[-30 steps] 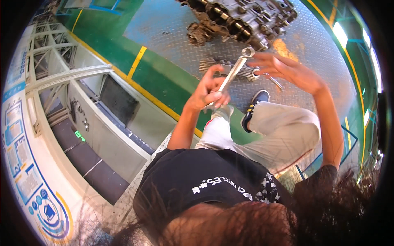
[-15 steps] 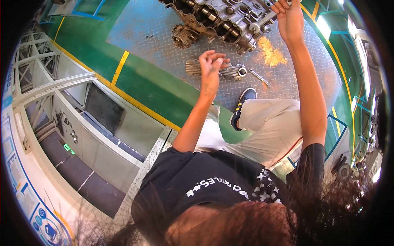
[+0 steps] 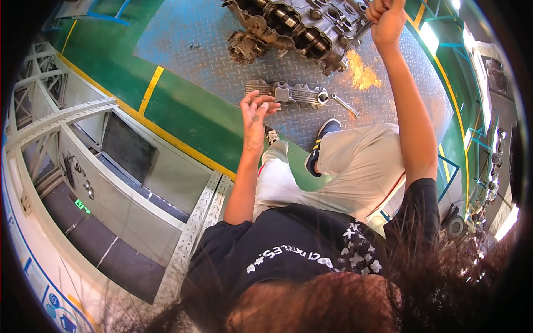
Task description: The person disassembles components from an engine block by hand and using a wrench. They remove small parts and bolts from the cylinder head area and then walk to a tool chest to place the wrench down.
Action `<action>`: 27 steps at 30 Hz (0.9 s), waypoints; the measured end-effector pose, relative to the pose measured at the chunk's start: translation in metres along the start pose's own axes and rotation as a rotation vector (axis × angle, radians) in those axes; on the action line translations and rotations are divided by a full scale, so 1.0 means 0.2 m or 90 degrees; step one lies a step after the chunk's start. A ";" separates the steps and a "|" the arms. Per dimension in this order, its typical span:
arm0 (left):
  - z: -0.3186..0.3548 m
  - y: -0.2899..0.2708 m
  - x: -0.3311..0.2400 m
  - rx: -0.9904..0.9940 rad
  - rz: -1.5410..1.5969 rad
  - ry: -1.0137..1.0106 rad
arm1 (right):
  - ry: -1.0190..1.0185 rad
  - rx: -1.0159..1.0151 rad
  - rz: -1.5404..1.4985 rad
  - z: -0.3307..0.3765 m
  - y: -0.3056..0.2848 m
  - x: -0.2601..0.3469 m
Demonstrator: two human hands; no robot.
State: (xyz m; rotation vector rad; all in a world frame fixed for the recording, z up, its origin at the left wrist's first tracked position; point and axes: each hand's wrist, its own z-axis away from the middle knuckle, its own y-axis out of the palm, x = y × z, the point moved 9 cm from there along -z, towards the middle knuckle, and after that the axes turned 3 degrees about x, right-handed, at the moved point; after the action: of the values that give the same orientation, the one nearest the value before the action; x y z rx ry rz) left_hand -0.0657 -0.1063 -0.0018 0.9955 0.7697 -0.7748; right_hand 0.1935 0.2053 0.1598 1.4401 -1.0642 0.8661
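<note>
My right hand (image 3: 386, 21) is raised beside the upper right of the engine (image 3: 302, 28). Its fingers are curled closed round a wrench, which is mostly hidden now but showed more plainly a moment ago. Camshafts lie exposed along the engine's top. My left hand (image 3: 257, 108) hovers with nothing in it, fingers apart and slightly bent, in front of a ribbed metal valve cover (image 3: 302, 95). Just right of that cover, a combination wrench (image 3: 345, 104) lies on the plate.
Engine and loose parts rest on a worn metal tread plate (image 3: 189, 55) over a green floor with yellow lines. A grey metal frame (image 3: 202, 208) stands close on my left. My shoes (image 3: 327, 129) are near the valve cover. Blue rails (image 3: 451, 177) stand at right.
My left hand has moved left, away from the valve cover's middle. The right hand has shifted slightly up and left, its fingers curled tighter. The whole view has turned a little.
</note>
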 end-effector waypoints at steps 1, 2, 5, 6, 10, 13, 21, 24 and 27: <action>-0.02 0.04 0.00 0.019 -0.007 0.004 | -0.006 -0.003 0.006 -0.07 -0.12 -0.02; -0.06 0.10 0.02 0.041 0.001 -0.002 | 0.003 0.109 -0.136 -0.17 -0.23 -0.06; -0.02 0.02 0.01 0.013 -0.009 0.002 | 0.010 0.106 -0.163 -0.04 0.06 -0.12; -0.01 0.02 0.01 0.012 -0.010 0.001 | -0.034 -0.031 -0.008 0.03 0.06 -0.04; -0.01 0.09 0.01 0.025 0.004 -0.004 | 0.179 0.177 -0.672 -0.04 0.10 -0.15; 0.01 0.07 0.01 0.019 0.000 -0.008 | -0.097 -0.096 -0.032 0.00 0.03 0.05; 0.03 0.06 0.00 0.023 0.001 0.000 | -0.090 -0.091 0.030 -0.01 0.04 0.02; 0.02 0.07 -0.01 0.031 0.012 -0.001 | -0.069 0.012 0.051 -0.04 0.12 0.02; 0.03 0.04 -0.02 0.025 0.012 0.001 | 0.247 0.210 -0.480 0.01 0.34 -0.09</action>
State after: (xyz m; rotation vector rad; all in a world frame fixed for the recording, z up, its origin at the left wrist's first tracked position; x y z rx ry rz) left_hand -0.0589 -0.1075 0.0066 1.0364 0.7476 -0.7753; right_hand 0.1225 0.2064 0.1649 1.6792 -0.0499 0.7268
